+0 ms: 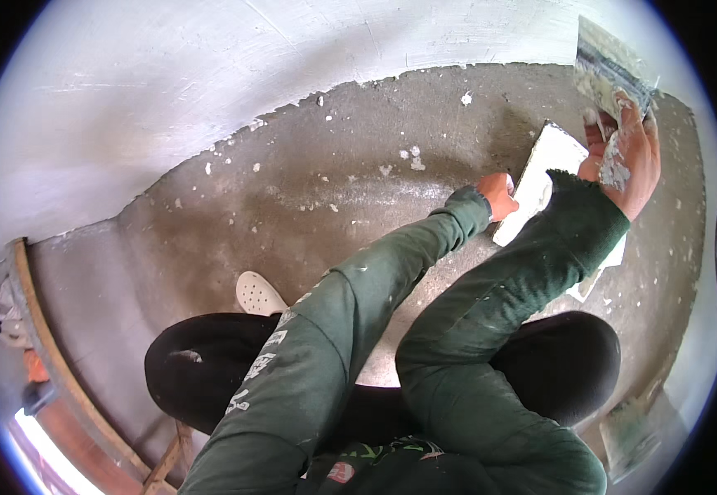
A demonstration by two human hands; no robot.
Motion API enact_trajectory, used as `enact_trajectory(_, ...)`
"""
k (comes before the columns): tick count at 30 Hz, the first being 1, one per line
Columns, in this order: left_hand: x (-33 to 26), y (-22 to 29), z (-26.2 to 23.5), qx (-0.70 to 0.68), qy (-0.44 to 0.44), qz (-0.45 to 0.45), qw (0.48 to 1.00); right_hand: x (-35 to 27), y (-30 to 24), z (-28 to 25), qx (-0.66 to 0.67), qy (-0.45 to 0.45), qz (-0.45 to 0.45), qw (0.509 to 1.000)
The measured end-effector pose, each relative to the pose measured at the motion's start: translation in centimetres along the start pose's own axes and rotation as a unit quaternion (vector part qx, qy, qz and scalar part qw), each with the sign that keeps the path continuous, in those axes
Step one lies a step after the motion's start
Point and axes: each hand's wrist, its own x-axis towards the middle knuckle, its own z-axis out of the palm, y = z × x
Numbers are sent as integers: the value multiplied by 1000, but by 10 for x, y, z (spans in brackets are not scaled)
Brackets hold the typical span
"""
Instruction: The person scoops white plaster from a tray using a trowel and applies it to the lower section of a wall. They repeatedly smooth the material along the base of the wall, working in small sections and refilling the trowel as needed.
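Note:
My right hand (629,157), smeared with white compound, grips a wide putty knife (613,62) at the far right. The blade is against or close to the white wall; I cannot tell whether it touches. Its handle is mostly hidden by my fingers. My left hand (500,196) is closed on the edge of a white, compound-coated board (550,157), which is held tilted over the floor. My right sleeve covers part of that board. Below the sleeve another white piece (585,287) shows, and I cannot tell whether it belongs to the board.
White walls (210,74) curve round the rough brown-grey floor (309,190), which is spotted with white splashes. A pale clog (258,294) is on my foot near my knee. At the left stands a wooden frame (61,355). A smeared flat sheet (629,433) lies at the lower right.

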Motion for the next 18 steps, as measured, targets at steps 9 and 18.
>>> enact_trajectory(9, -18, -29, -44, 31, -114, 51, 992, -41, -12, -32, -398, 164, 22, 902)
enact_trajectory(18, -76, -66, -93, -48, -89, -32, 994, -83, 10, 29, -746, -88, -52, 658)
